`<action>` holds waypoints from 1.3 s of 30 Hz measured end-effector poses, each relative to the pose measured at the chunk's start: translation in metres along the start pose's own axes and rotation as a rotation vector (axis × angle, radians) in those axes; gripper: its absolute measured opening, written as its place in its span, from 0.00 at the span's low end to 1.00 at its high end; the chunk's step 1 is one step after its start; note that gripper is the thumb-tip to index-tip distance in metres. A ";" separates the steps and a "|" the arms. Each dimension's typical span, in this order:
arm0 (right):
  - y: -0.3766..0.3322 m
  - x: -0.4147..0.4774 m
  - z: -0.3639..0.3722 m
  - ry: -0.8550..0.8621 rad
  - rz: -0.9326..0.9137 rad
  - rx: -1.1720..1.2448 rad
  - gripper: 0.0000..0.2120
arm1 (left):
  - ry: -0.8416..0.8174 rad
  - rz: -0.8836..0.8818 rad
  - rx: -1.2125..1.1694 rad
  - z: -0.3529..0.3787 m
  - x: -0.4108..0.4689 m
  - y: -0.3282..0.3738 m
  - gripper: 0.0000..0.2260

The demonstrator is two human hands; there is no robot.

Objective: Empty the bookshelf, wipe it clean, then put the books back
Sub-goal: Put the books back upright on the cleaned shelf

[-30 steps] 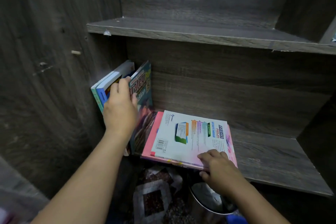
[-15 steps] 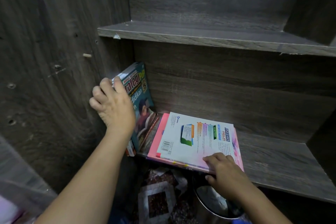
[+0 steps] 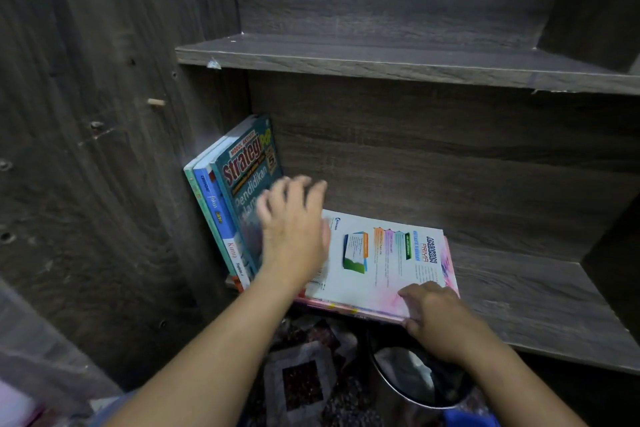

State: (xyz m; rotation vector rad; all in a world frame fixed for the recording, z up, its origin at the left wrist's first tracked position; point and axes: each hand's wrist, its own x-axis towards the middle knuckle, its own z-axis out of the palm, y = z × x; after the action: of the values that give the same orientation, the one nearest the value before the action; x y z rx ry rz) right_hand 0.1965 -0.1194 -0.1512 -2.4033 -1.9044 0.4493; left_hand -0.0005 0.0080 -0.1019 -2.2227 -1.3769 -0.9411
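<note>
Nearest, below the shelf's front edge, a patterned mat (image 3: 301,381) and a round dark container (image 3: 415,381) sit on the floor between the 2 forearms. Just above them the right hand (image 3: 440,319) holds the near right corner of the flat stack (image 3: 388,253), a white-covered book on top of a pink one. Its fingers are curled over the cover and its thumb is at the front edge, the same hold as 1 second ago. The stack lies on the lower shelf (image 3: 536,305) with its near edge jutting a little past the board. The left hand (image 3: 294,229) is what has changed: 1 second ago it gripped the tops of the leaning books and pushed them toward the wall. Now it has let go and is crossing rightward, blurred, with fingers spread and holding nothing, over the stack's left end. Behind it the 3 leaning books (image 3: 242,166), green, blue and a teal one titled "Strategi", stand tilted against the left side panel (image 3: 104,149) without support. That suggests the put-back stage is under way, these 3 being placed and the flat stack likely next to be stood up beside them. If they slide, the teal cover could fall onto the stack. Farther up, the upper shelf (image 3: 381,59) holds no books where it can be seen, and a wooden peg (image 3: 156,101) sticks out of the side panel.
</note>
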 end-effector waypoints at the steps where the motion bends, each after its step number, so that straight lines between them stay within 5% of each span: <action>1: 0.002 0.000 -0.001 -0.012 0.020 -0.009 0.23 | -0.053 0.072 -0.038 0.005 -0.006 0.007 0.26; 7: 0.015 -0.002 -0.004 -0.041 0.120 -0.042 0.26 | -0.450 0.343 -0.281 0.030 -0.038 0.037 0.24; 10: 0.023 -0.004 -0.002 -0.048 0.163 -0.027 0.28 | -0.671 0.317 -0.406 0.037 -0.052 0.046 0.21; 15: 0.028 -0.002 -0.002 -0.045 0.176 0.042 0.24 | -0.764 0.275 -0.431 0.042 -0.053 0.050 0.23; 28: 0.022 -0.013 -0.014 0.132 0.127 0.087 0.23 | -0.755 0.490 -0.190 0.038 -0.055 0.057 0.23; 33: 0.020 -0.013 -0.027 0.340 0.180 0.197 0.20 | -0.647 0.434 -0.186 0.034 -0.050 0.062 0.27; 39: 0.013 -0.013 -0.025 0.586 -0.007 0.305 0.15 | -0.501 0.289 -0.182 0.028 -0.039 0.071 0.26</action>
State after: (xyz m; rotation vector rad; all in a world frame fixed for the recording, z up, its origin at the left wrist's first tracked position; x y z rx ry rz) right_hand 0.2123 -0.1312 -0.1273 -2.0299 -1.4662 0.0160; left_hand 0.0602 -0.0327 -0.1457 -2.8338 -1.1346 -0.4370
